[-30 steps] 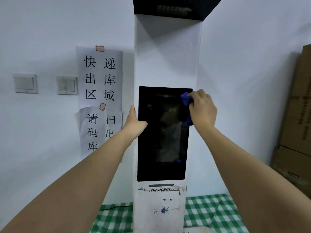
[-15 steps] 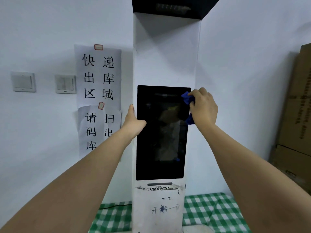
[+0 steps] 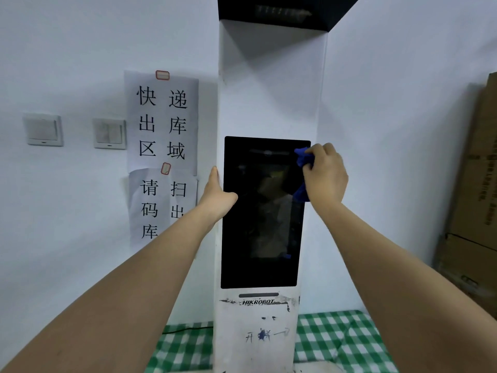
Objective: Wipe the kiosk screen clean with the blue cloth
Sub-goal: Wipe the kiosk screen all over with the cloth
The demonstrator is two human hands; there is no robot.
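- The kiosk screen [image 3: 262, 211] is the tall black glass on the front of the white kiosk post [image 3: 271, 84], right in front of me.
- The blue cloth [image 3: 304, 158] is bunched up in my right hand [image 3: 325, 176], pressed on the glass near the top corner, at about 2 o'clock. My fingers are curled tight around it so it does not slip.
- My left hand [image 3: 217, 195] is at 9 o'clock on the post's side. The thumb lies on the glass edge and the fingers reach up flat and together. I think it keeps the post from wobbling.
- Paper signs [image 3: 161, 146] hang on the wall further out at 9 o'clock.
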